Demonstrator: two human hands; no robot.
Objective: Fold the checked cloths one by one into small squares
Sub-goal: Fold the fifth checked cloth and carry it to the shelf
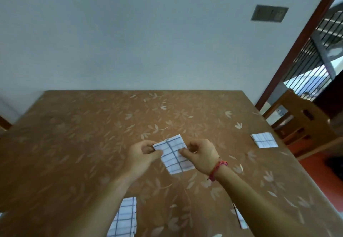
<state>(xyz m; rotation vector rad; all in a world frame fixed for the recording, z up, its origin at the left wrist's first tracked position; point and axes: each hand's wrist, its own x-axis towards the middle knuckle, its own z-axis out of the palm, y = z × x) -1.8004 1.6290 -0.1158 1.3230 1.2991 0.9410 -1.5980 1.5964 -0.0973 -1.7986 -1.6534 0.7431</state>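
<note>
A white cloth with blue checks (173, 155), folded to a small rectangle, is held just above the middle of the brown flowered table (92, 134). My left hand (143, 156) pinches its left upper corner. My right hand (201, 155) pinches its right edge between thumb and fingers. A folded checked square (264, 140) lies at the table's right edge. Another checked cloth (124, 218) lies near the front edge under my left forearm. A strip of a further checked cloth (241, 218) shows beside my right forearm, mostly hidden.
A pale wall stands right behind the table's far edge. A wooden chair (304, 125) stands at the right side, by a doorway with a barred window.
</note>
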